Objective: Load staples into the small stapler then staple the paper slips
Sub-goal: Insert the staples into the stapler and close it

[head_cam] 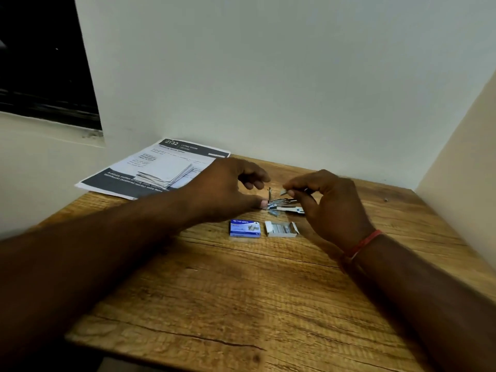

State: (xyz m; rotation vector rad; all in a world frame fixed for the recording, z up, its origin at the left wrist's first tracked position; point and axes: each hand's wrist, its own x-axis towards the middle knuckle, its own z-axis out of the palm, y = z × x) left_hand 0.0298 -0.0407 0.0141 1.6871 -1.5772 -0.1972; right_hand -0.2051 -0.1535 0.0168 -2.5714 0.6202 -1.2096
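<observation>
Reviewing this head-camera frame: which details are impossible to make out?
- Small silver and white stapler: partly hidden by both hands; too small to show whether staples are loaded.
- Right hand: its grip pinches a small grey piece, blurred, identity unclear.
- Printed white sheet: body text too small.
- Stack of white paper slips: count unreadable.
- Forearms: cut off by bottom edge.

The bench [241,291] is brown wood with darker wavy lines and a few dark cracks running across it. Near the far left corner lies a white printed sheet [171,162] with dark grey bands and white letters, and on it sits a pile of white paper slips [167,173]. Near the middle of the bench there is a blue staple box [244,228] with white writing, a white tray [281,229] of shiny grey staples, a silver and white stapler [285,206] with a bit of blue, and a red and white thread [361,244] on the right wrist.
</observation>
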